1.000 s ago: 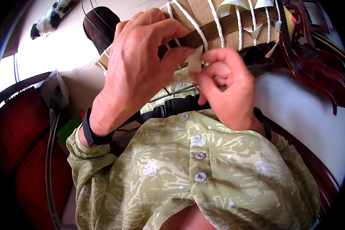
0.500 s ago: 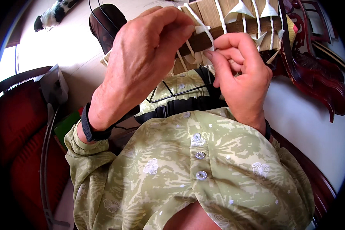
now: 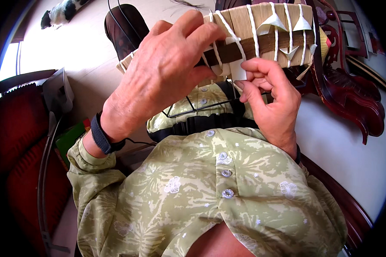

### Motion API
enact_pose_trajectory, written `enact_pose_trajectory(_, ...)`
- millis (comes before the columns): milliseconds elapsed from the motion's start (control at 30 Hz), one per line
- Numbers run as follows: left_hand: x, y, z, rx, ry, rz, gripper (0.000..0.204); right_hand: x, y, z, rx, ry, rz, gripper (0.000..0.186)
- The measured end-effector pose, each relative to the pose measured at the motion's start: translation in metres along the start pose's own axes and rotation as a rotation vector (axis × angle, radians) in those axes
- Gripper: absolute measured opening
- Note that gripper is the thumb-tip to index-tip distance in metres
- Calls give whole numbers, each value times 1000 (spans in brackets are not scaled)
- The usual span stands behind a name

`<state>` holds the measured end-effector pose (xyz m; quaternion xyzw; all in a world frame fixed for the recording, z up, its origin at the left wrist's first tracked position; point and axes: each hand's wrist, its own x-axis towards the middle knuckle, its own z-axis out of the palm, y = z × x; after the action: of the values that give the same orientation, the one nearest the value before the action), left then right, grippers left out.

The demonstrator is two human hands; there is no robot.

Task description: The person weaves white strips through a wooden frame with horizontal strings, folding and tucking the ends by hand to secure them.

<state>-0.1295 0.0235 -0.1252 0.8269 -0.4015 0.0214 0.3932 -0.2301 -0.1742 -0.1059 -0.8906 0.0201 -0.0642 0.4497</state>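
Note:
A curved, tan wood-grained panel (image 3: 268, 47) stands at the top, crossed by a dark brown band (image 3: 265, 46) and twisted white cords (image 3: 255, 32). My left hand (image 3: 163, 64) is curled over the panel's left part, index finger above the band and thumb below; any contact behind the hand is hidden. In front of the panel, my right hand (image 3: 272, 92) pinches the edge of a short white strip (image 3: 238, 70) between thumb and forefinger. The strip hangs below the band, beside a cord. Farther right, folded white points (image 3: 302, 24) stick out between the cords.
Below the panel is a black wire frame (image 3: 197, 106). Carved dark red wooden furniture (image 3: 356, 94) stands at the right, with a red cushioned seat (image 3: 23, 137) at the left. A black-and-white animal (image 3: 62, 15) lies on the floor at the far left.
The white strip now shows more fully below the band, with my right hand slightly lower on it. My left thumb has moved down, apart from the forefinger. The view has shifted slightly.

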Motion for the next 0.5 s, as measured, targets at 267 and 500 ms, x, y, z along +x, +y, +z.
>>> enact_pose_trajectory(267,33,8,-24,64,138,175,44,25,-10,-9,117,83,-59,9)
enact_pose_trajectory(500,92,44,-84,26,-309,-183,27,65,-5,-34,423,46,-78,9)
